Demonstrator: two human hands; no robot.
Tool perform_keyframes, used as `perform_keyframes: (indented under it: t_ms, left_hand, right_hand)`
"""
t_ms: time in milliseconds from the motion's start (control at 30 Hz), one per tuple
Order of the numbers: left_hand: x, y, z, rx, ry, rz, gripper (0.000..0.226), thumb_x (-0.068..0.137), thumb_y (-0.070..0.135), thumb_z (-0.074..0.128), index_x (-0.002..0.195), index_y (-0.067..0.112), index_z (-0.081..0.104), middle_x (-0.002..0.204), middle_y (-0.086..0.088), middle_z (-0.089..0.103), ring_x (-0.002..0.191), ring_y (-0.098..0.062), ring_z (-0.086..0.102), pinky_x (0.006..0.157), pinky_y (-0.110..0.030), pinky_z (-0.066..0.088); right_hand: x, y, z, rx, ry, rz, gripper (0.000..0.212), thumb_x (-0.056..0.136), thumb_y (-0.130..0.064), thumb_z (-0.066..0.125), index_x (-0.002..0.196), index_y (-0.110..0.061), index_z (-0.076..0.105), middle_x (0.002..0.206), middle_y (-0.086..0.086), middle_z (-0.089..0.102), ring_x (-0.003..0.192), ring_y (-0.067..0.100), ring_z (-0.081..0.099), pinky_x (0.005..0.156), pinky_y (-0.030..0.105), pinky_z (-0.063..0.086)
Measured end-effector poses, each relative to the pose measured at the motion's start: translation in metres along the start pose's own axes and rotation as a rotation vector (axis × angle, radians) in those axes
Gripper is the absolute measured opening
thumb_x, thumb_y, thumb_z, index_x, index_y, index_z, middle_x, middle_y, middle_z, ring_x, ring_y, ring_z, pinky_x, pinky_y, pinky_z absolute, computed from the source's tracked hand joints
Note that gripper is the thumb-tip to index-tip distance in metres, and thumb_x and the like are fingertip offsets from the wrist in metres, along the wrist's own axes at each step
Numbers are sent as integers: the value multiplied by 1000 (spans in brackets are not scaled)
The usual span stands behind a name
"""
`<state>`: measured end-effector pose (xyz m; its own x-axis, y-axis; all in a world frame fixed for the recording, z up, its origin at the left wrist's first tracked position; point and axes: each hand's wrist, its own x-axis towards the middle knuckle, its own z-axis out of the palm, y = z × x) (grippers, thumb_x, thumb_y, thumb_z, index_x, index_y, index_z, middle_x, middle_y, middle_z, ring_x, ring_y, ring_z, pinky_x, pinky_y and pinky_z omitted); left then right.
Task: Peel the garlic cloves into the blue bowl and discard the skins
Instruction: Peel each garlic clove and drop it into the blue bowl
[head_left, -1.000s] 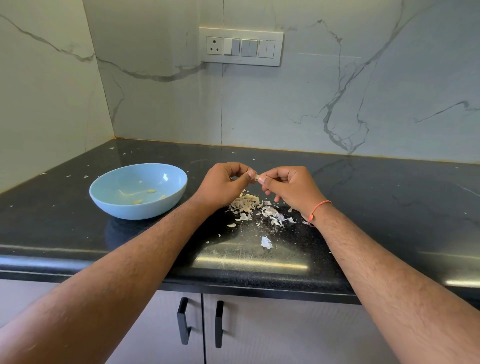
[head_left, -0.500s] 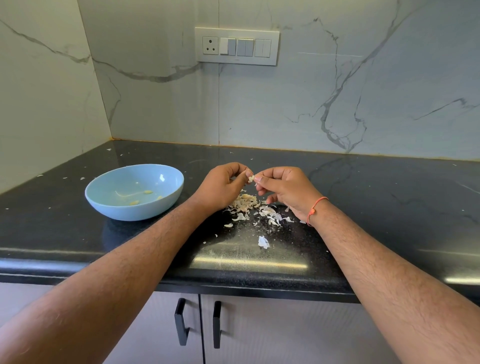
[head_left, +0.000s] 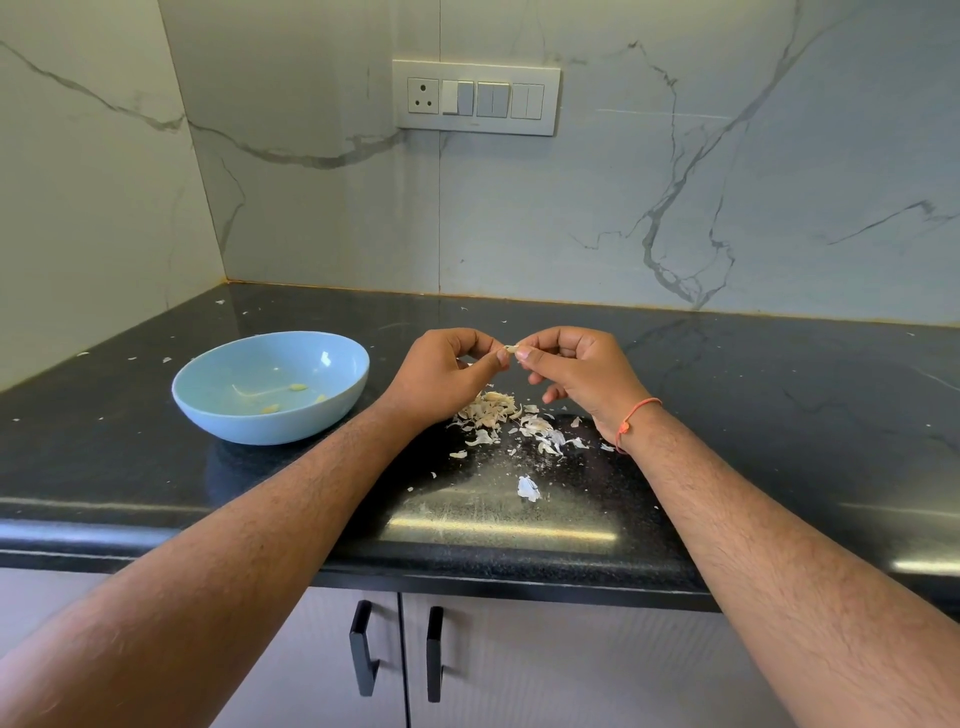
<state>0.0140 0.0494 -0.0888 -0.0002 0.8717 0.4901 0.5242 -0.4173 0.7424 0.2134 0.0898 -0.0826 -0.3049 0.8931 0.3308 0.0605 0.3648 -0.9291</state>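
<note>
A glossy black speckled stone counter (head_left: 156, 467) is carrying a smooth round pale blue bowl (head_left: 332, 410) with a few peeled cloves lying inside. Right of it, a heap of papery white garlic skins (head_left: 493, 410) is lying below both hands. The left hand (head_left: 441, 379) and right hand (head_left: 582, 369) are pinching one small pale garlic clove (head_left: 511, 348) between fingertips.

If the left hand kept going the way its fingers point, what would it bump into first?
The left hand points right, so it would first meet the garlic clove both hands pinch, then the right hand right behind it.
</note>
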Motion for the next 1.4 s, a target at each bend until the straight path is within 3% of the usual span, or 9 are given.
perform_keyframes:
  t_ms: [333, 500, 567, 667, 900, 1033, 1100, 1267, 1400]
  left_hand:
    - [0, 0, 0, -43, -9, -34, 14, 101, 26, 68, 93, 17, 75, 59, 21, 63, 50, 1, 51, 56, -18, 43]
    - [1, -2, 0, -23, 9, -44, 13, 99, 26, 73, 93, 15, 76, 61, 22, 65, 47, 1, 53, 52, -16, 44]
    - [1, -2, 0, -50, 14, -39, 6, 94, 22, 79, 95, 17, 77, 75, 19, 74, 46, -3, 55, 51, -18, 46]
    - [0, -2, 0, -46, 13, -4, 17, 88, 21, 85, 104, 22, 80, 98, 11, 79, 46, 1, 53, 54, -16, 47]
    - [1, -3, -2, -73, 27, -23, 16, 96, 32, 78, 104, 20, 83, 86, 9, 79, 50, -13, 61, 50, -21, 48]
    - [2, -4, -2, -145, -11, -65, 19, 99, 31, 74, 101, 14, 81, 82, -9, 76, 51, -14, 57, 45, -25, 46]
    - [2, -4, -2, -195, -37, -101, 21, 100, 31, 72, 99, 12, 81, 68, -11, 68, 47, -13, 51, 43, -24, 43]
    - [2, -4, -1, -215, -38, -130, 22, 100, 31, 72, 97, 12, 80, 56, -4, 61, 42, -12, 44, 43, -23, 38]
    - [0, -3, 0, -67, 54, 0, 14, 96, 27, 78, 99, 14, 83, 57, 20, 67, 43, 1, 49, 49, -14, 40]
  right_hand:
    - [-2, -1, 1, -24, -39, 9, 2, 91, -15, 80, 93, -16, 80, 87, 1, 75, 75, 13, 66, 55, 28, 55]
    - [-3, -3, 1, -39, -44, -33, 3, 91, -16, 80, 94, -16, 81, 91, 10, 77, 74, 14, 66, 54, 27, 55]
    - [-2, -2, 1, -104, -12, -59, 2, 91, -17, 81, 90, -18, 81, 83, 3, 77, 72, 16, 66, 53, 28, 55]
    - [1, 3, 1, -256, 41, -105, 5, 90, -21, 81, 85, -23, 81, 77, 0, 76, 68, 15, 66, 54, 30, 55]
    - [1, 4, -1, -390, 82, -187, 4, 89, -27, 83, 88, -23, 81, 76, -13, 75, 66, 2, 66, 63, 25, 58]
    - [-1, 1, 0, -320, 34, -168, 3, 91, -22, 81, 88, -24, 80, 78, -2, 77, 68, 16, 68, 57, 27, 57]
    - [-2, -1, -1, -270, 2, -160, 3, 92, -18, 79, 90, -21, 80, 80, 3, 78, 69, 14, 69, 54, 24, 54]
    - [-3, -1, -1, -228, -27, -143, 3, 93, -15, 78, 90, -16, 80, 81, 7, 78, 69, 9, 68, 53, 24, 53]
    - [-1, 1, 1, -348, 75, -202, 10, 90, -20, 81, 82, -25, 78, 76, -2, 76, 67, 7, 66, 59, 22, 54]
